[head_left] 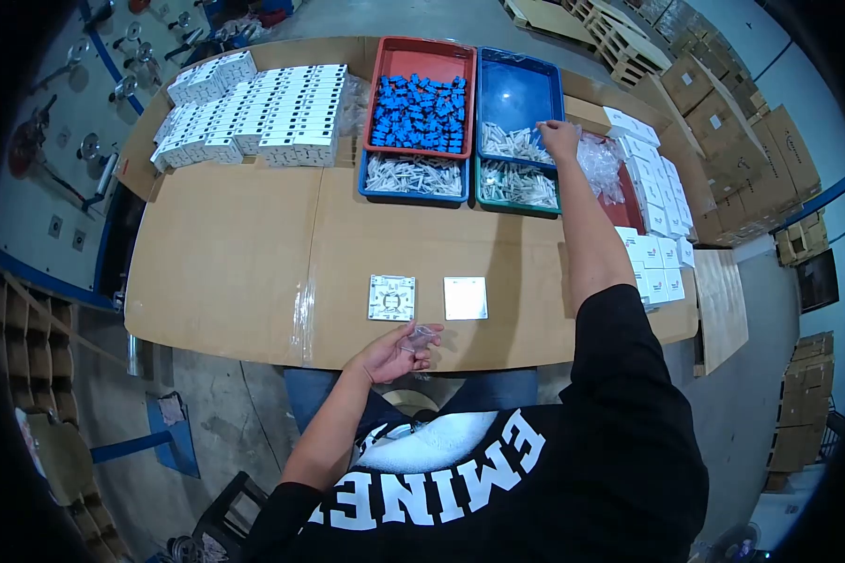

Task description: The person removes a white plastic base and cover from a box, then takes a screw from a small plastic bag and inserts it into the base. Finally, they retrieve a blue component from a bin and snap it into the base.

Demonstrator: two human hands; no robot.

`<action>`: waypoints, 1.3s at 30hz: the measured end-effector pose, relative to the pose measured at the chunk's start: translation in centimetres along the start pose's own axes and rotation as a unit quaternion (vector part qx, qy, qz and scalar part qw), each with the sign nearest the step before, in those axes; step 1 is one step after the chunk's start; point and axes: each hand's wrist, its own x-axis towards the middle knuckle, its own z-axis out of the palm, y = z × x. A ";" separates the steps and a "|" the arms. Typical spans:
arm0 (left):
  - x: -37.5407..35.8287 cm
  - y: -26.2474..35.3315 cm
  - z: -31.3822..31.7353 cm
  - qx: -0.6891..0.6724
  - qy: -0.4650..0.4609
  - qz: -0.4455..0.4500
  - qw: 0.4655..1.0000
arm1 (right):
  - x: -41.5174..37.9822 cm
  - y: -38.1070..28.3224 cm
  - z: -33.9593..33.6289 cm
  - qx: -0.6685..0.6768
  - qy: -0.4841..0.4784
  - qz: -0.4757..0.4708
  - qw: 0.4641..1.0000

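My left hand is at the table's front edge, its fingers closed on a small clear plastic bag. My right hand reaches over the right rim of the upper blue tray, fingers pinched together; what they hold, if anything, is hidden. Beside it in that tray lies a heap of small white-and-clear packets. Just beyond my left hand, a square white part with a detailed inner side lies on the cardboard. To its right is a plain square white plate.
A red tray holds many blue pieces. Below it, another blue tray and a green tray contain white packets. White boxes are stacked back left, with more white boxes at right near clear plastic bags.
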 end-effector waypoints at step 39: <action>-0.4 -1.4 -0.5 0.041 -0.025 0.106 0.993 | -41.5 -14.9 -6.2 0.338 -0.339 0.005 0.878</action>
